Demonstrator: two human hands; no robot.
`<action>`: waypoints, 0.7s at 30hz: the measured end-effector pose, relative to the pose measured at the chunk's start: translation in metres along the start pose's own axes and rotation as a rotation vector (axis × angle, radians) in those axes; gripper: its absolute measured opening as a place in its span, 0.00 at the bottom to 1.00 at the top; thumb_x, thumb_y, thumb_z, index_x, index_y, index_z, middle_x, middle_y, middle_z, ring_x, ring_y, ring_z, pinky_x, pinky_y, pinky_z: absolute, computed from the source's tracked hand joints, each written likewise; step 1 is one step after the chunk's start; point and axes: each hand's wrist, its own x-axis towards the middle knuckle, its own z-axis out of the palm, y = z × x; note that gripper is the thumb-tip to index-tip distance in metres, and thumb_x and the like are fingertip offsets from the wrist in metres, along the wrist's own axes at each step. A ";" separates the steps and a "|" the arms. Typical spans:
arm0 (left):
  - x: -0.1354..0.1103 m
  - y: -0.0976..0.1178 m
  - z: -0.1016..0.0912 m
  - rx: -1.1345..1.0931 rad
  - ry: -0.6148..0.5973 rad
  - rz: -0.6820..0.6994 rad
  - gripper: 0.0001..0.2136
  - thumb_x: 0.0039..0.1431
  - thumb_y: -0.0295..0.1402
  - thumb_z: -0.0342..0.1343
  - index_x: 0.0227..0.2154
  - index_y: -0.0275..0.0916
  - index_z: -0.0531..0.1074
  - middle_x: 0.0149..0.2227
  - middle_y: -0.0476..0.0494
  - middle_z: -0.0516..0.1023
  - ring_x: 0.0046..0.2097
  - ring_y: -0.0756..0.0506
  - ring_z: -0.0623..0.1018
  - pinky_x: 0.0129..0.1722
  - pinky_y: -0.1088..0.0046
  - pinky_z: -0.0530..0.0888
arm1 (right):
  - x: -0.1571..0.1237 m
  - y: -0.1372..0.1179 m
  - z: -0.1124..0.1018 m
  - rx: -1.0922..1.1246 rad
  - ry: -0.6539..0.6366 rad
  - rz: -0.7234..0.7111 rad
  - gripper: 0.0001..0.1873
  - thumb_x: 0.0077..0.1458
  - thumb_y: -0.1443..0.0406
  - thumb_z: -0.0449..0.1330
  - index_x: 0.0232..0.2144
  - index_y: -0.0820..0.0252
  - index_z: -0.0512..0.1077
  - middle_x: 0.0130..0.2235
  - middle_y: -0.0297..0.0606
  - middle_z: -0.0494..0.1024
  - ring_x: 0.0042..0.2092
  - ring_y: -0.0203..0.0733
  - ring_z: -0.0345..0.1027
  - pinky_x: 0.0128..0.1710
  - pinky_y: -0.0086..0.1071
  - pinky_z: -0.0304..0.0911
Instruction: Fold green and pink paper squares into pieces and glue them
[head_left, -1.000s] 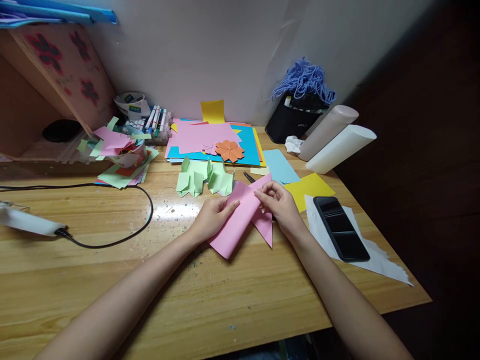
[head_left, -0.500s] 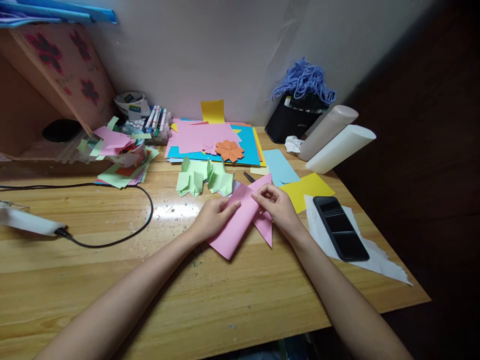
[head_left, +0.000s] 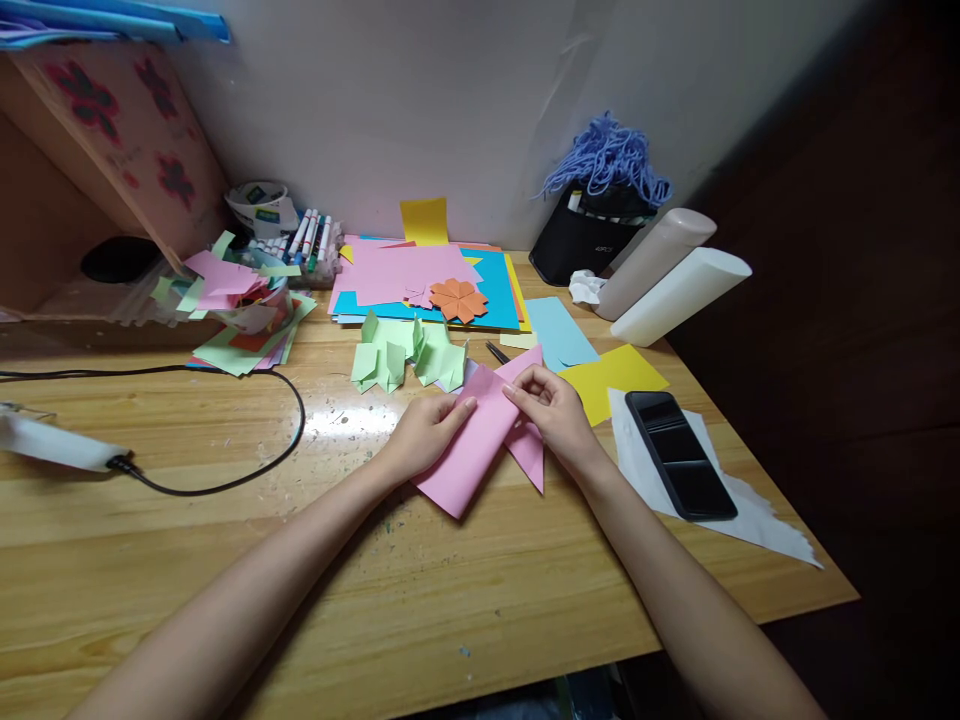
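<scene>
Between my hands is a sheet of pink paper (head_left: 469,455), partly folded over, with a pointed flap sticking out at the lower right. My left hand (head_left: 426,432) grips its left side, thumb lying on top. At the upper right edge my right hand (head_left: 551,408) pinches the paper between thumb and forefinger. Just beyond it on the table, folded light green paper pieces (head_left: 412,355) stand at the left. The dark tip of a tool (head_left: 496,352), its rest hidden, shows behind the pink paper.
Coloured sheets (head_left: 405,270) lie by the wall, an orange paper flower (head_left: 459,301) on them. To the right, a black phone (head_left: 679,455) rests on white tissue (head_left: 765,520), near yellow paper (head_left: 619,380) and two bottles (head_left: 682,295). A black cable (head_left: 296,440) loops at left.
Almost nothing differs. My left thumb has slid very slightly to the left on the pink paper, and the view has shifted a little.
</scene>
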 end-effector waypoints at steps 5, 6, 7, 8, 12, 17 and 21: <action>-0.001 0.000 0.000 -0.029 -0.049 -0.028 0.19 0.59 0.45 0.39 0.19 0.37 0.58 0.20 0.52 0.59 0.23 0.52 0.60 0.23 0.75 0.58 | -0.001 -0.001 0.000 -0.007 0.009 0.000 0.12 0.48 0.61 0.60 0.22 0.59 0.61 0.24 0.30 0.62 0.26 0.32 0.56 0.24 0.26 0.54; -0.002 0.000 0.000 -0.033 -0.061 -0.033 0.19 0.59 0.45 0.39 0.19 0.37 0.59 0.20 0.52 0.60 0.23 0.52 0.60 0.23 0.76 0.58 | -0.001 -0.001 0.000 -0.004 0.012 0.002 0.12 0.48 0.60 0.60 0.22 0.59 0.61 0.24 0.30 0.62 0.26 0.32 0.56 0.24 0.26 0.54; -0.002 0.000 0.000 -0.037 -0.072 -0.036 0.19 0.59 0.45 0.40 0.20 0.37 0.60 0.20 0.52 0.60 0.23 0.52 0.61 0.23 0.76 0.58 | -0.001 -0.001 0.000 -0.003 0.015 0.005 0.12 0.47 0.60 0.60 0.22 0.59 0.61 0.24 0.29 0.62 0.25 0.32 0.56 0.23 0.26 0.54; -0.002 0.000 0.000 -0.037 -0.077 -0.036 0.19 0.59 0.45 0.40 0.20 0.37 0.60 0.20 0.52 0.60 0.23 0.51 0.61 0.23 0.76 0.58 | -0.001 -0.001 0.000 -0.003 0.015 0.010 0.13 0.47 0.60 0.60 0.22 0.59 0.61 0.23 0.29 0.62 0.25 0.32 0.56 0.23 0.26 0.54; -0.002 0.000 0.000 -0.020 -0.064 -0.028 0.18 0.58 0.44 0.41 0.20 0.37 0.61 0.20 0.52 0.62 0.24 0.51 0.62 0.23 0.76 0.58 | 0.000 0.002 0.000 -0.013 0.018 0.011 0.14 0.46 0.59 0.61 0.21 0.59 0.61 0.23 0.29 0.62 0.25 0.32 0.57 0.23 0.26 0.55; -0.001 0.000 0.001 0.029 0.005 0.013 0.18 0.59 0.42 0.41 0.19 0.37 0.60 0.20 0.51 0.64 0.25 0.51 0.63 0.25 0.76 0.59 | -0.002 0.001 0.003 0.120 -0.008 0.127 0.15 0.45 0.59 0.62 0.34 0.58 0.63 0.25 0.28 0.68 0.26 0.32 0.63 0.26 0.26 0.59; 0.000 -0.001 0.001 0.052 0.110 0.009 0.17 0.60 0.41 0.40 0.19 0.37 0.60 0.21 0.50 0.66 0.25 0.50 0.64 0.26 0.75 0.60 | -0.010 -0.007 0.010 0.243 -0.227 0.268 0.24 0.41 0.61 0.65 0.41 0.58 0.63 0.29 0.31 0.73 0.28 0.34 0.68 0.27 0.27 0.63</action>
